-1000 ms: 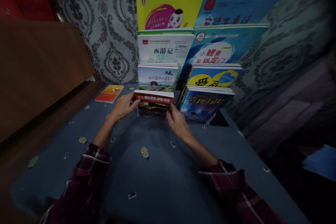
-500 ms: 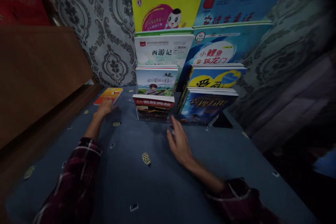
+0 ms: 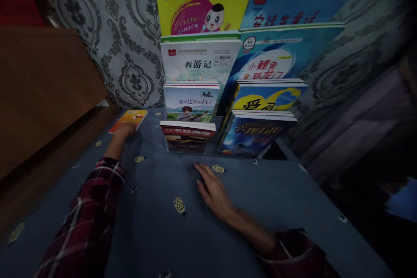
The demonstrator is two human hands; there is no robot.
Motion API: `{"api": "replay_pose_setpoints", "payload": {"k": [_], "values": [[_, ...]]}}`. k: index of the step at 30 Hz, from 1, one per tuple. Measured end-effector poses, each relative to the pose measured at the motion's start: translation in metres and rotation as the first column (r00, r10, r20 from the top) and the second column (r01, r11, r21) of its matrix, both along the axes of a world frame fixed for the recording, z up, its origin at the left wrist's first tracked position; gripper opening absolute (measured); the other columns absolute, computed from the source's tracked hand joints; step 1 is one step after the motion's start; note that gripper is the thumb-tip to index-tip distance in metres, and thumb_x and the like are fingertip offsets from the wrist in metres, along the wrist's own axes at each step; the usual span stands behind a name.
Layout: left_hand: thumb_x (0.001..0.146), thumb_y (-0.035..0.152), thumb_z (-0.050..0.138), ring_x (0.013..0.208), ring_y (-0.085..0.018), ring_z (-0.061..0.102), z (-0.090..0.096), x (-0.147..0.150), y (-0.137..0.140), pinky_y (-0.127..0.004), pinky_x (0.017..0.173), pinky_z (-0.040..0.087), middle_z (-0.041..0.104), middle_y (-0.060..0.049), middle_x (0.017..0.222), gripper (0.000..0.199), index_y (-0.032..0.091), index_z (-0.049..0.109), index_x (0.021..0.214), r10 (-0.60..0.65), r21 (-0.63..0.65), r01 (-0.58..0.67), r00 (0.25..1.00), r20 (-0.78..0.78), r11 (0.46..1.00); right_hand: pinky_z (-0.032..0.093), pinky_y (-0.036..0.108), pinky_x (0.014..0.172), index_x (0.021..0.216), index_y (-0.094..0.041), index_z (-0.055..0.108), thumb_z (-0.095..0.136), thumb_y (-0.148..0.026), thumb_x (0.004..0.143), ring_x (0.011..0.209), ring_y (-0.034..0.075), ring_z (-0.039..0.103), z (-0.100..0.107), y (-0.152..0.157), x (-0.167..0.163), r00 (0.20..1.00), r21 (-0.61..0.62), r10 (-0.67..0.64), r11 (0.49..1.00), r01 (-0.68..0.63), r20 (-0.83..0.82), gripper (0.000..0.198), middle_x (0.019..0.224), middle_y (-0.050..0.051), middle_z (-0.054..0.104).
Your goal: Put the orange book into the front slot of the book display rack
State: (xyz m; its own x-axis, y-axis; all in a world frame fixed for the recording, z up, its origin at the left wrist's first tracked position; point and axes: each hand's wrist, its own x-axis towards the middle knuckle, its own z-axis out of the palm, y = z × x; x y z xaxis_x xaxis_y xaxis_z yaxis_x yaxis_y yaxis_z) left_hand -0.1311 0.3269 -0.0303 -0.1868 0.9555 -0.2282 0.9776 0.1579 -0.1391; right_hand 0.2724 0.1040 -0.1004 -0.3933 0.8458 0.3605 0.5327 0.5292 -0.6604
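At the far left of the tabletop, an orange and yellow book [image 3: 132, 118] lies flat. My left hand [image 3: 126, 130] is at its near edge, and its blurred fingers are largely hidden, so I cannot tell whether they grip the book. Over the middle of the table my right hand [image 3: 213, 193] is open, fingers stretched forward and thumb apart, holding nothing. Beyond it a clear stepped rack [image 3: 213, 144] holds upright books in two columns. The front ones are a dark red book [image 3: 188, 132] on the left and a dark blue book [image 3: 254, 134] on the right.
A blue cloth with a pineapple print [image 3: 156, 226] covers the table. To the left stands a brown wooden cabinet [image 3: 42, 95] with a red object [image 3: 19, 0] on top. Patterned wallpaper [image 3: 130, 52] rises behind. A dark flat object [image 3: 275, 152] lies beside the rack's right side.
My right hand has moved back and left, away from the front of the rack. The left hand stays by the orange book. The camera view has shifted slightly.
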Motion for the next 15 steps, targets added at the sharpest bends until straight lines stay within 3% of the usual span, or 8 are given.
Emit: {"api": "replay_pose_setpoints", "payload": {"k": [4,10,15], "values": [[0.093,0.042,0.065,0.114,-0.025,0.064,-0.004,0.009,0.002,-0.048,0.099,0.052,0.065,-0.011,0.126,0.039,0.016,0.063,0.122,-0.003,-0.029,0.002,0.998,-0.056,1.0,0.048,0.05,0.112,0.149,-0.025,0.044,0.039,-0.025,0.101,0.133,0.026,0.055,-0.003,0.0,0.0,1.0,0.024,0.01,1.0,-0.01,0.011,0.048,0.144,0.013,0.055],[0.096,0.04,0.06,0.118,-0.026,0.062,-0.002,0.013,-0.019,-0.051,0.1,0.052,0.062,-0.012,0.132,0.04,0.016,0.059,0.128,-0.039,0.072,0.047,0.993,-0.108,0.996,0.05,0.049,0.111,0.146,-0.024,0.048,0.041,-0.022,0.1,0.133,0.025,0.056,-0.005,0.002,0.0,1.0,0.05,0.007,0.999,-0.008,0.016,0.047,0.143,0.013,0.056],[0.097,0.025,0.049,0.124,-0.031,0.061,0.007,0.011,-0.045,-0.044,0.103,0.049,0.062,-0.023,0.135,0.04,0.008,0.06,0.131,-0.112,0.124,0.129,0.985,-0.135,0.984,0.051,0.049,0.109,0.141,-0.021,0.052,0.042,-0.021,0.099,0.132,0.026,0.056,-0.002,0.002,0.0,0.999,0.061,0.014,0.998,-0.017,0.048,0.044,0.14,0.015,0.058]]}}
